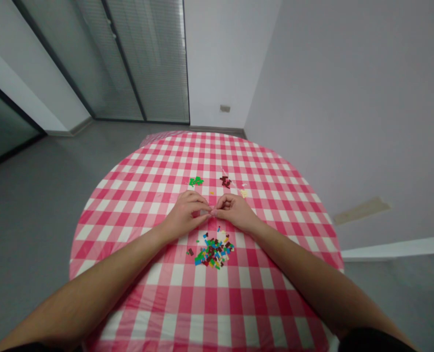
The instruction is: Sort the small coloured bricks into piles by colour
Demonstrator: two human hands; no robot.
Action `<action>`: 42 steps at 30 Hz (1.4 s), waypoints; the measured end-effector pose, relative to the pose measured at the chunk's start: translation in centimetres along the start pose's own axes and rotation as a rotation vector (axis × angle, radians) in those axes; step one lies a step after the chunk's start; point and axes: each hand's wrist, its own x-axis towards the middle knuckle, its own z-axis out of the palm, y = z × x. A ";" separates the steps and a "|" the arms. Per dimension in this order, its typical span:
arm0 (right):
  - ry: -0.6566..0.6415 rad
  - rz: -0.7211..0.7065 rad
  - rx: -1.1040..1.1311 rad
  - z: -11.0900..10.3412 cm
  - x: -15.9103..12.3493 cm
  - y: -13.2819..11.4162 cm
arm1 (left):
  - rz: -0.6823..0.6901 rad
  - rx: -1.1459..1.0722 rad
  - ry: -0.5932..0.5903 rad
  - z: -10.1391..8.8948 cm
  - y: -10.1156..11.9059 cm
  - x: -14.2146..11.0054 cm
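1. In the head view, pale walls (341,98), a grey floor (55,195) and dark-framed glass panels (158,63) surround the round table (198,303), which is covered in red-and-white checks.
2. My left grip (185,213) is narrow, thumb and fingertips close together over the middle of the table; I cannot tell whether they hold a tiny piece.
3. My right grip (238,211) is narrow too, its fingertips meeting the left ones; what it holds, if anything, is too small to tell.
4. Nearer me lies a mixed heap of small coloured pieces (215,252), a brown piece (191,252) just left of it.
5. Beyond my hands lie green pieces (196,181), dark brown pieces (225,181) and pale yellow pieces (243,193), in separate groups.
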 end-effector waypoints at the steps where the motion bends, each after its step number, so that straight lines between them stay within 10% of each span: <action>1: -0.003 0.003 0.012 0.0 0.0 0.0 | 0.010 -0.003 0.006 0.0 -0.1 0.0; 13: -0.021 0.041 0.048 0.0 0.1 -0.3 | -0.006 -0.002 0.017 -0.3 0.1 0.1; 23: 0.007 0.041 -0.028 0.0 0.1 -0.2 | -0.544 0.302 0.107 -2.2 -6.2 0.9; 34: -0.015 0.018 -0.117 0.1 -0.1 -0.2 | -0.534 0.356 0.042 -1.8 -5.4 0.5; 42: -0.389 -0.208 -0.571 -0.2 -1.1 -1.4 | -0.474 0.357 -0.012 -1.5 -5.1 0.2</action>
